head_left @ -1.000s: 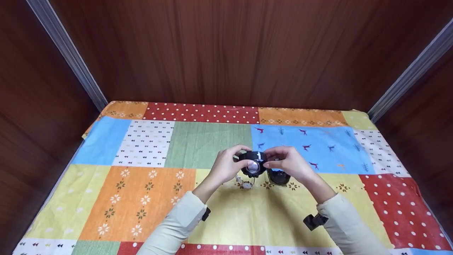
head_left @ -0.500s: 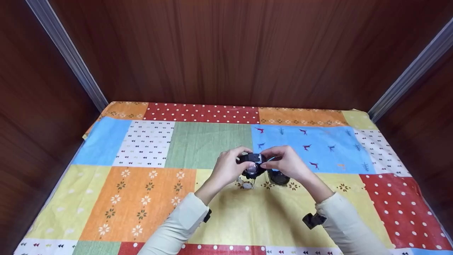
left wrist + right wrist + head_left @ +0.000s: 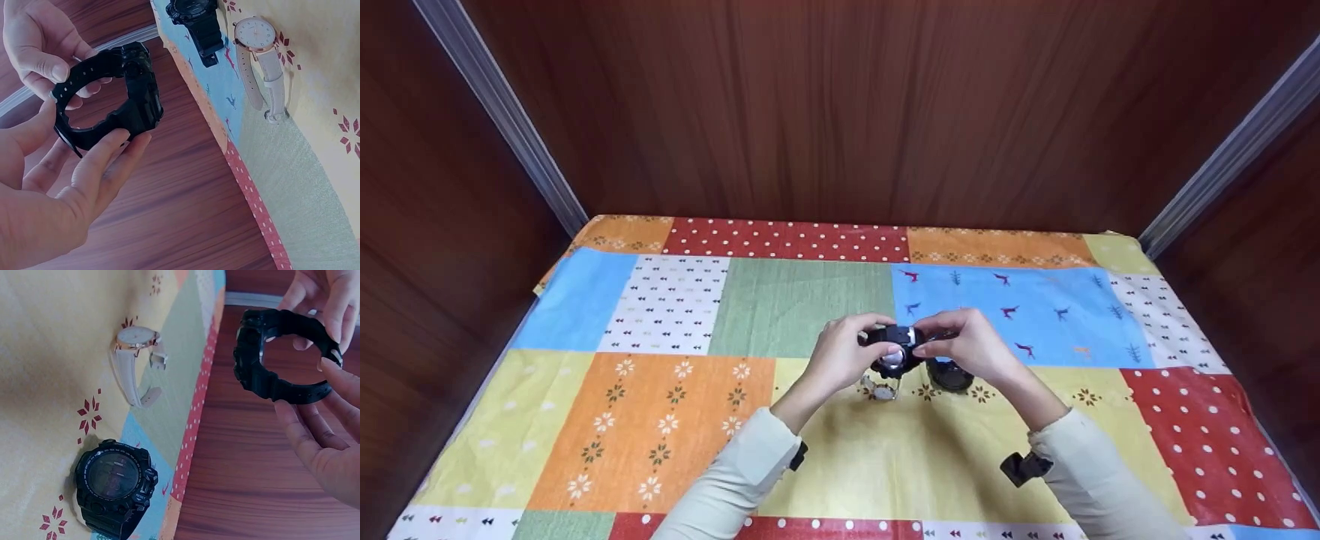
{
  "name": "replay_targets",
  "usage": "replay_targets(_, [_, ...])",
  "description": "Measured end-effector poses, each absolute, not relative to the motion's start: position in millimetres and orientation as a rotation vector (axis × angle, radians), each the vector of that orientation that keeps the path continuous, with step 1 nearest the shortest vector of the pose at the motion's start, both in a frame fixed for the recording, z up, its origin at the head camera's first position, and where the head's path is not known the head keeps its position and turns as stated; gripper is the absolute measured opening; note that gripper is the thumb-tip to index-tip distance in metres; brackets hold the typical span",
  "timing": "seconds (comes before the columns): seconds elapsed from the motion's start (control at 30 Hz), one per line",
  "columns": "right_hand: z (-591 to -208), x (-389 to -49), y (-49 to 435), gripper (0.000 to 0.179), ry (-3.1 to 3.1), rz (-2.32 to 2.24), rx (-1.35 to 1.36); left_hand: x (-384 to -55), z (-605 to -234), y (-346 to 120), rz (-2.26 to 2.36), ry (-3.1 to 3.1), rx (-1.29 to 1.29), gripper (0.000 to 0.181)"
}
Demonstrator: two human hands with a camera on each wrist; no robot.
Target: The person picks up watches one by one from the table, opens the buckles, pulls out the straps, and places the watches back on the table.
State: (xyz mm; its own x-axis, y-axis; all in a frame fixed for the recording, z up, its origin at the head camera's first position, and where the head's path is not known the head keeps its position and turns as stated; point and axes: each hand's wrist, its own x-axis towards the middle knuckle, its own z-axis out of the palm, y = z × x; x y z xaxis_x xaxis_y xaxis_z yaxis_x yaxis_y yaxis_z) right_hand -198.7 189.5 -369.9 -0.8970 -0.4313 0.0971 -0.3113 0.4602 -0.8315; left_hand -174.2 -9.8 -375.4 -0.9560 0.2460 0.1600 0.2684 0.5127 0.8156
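Note:
Both hands hold a black chunky sports watch [image 3: 895,358] up over the cloth, its strap bent into a loop. My left hand [image 3: 840,354] grips it around the case, thumb at the dial side. On the other side, my right hand [image 3: 971,346] pinches the strap near the buckle; whether the strap is fastened I cannot tell. In the right wrist view a second black sports watch [image 3: 115,478] lies face up on the cloth. Beside it stands a slim wristwatch [image 3: 255,34] with a white dial, rose-gold case and pale strap.
A patchwork-print tablecloth [image 3: 660,427] covers the table. Dark wood-look panels [image 3: 840,112] enclose the back and sides, with metal strips [image 3: 510,112] at the corners. Small black devices [image 3: 1025,469] sit at both sleeve cuffs.
The held watch has tilted, so its dial turns more downward and its strap shows more on top. My right hand has shifted slightly left along the strap. The two other watches stay put.

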Motion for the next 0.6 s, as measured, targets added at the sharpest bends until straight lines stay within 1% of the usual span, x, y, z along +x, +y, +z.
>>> replay_targets(0.27, [-367.8,-199.2,192.6,0.03,2.515,-1.483,-0.522,-177.7,-376.7,-14.5,-1.668,-2.62,-0.461,0.026])
replay_targets(0.6, [-369.2,-198.8,197.5,0.031,2.414,-1.58,-0.46,-179.4,-381.5,-19.5,-1.798,-2.568,-0.459,0.029])
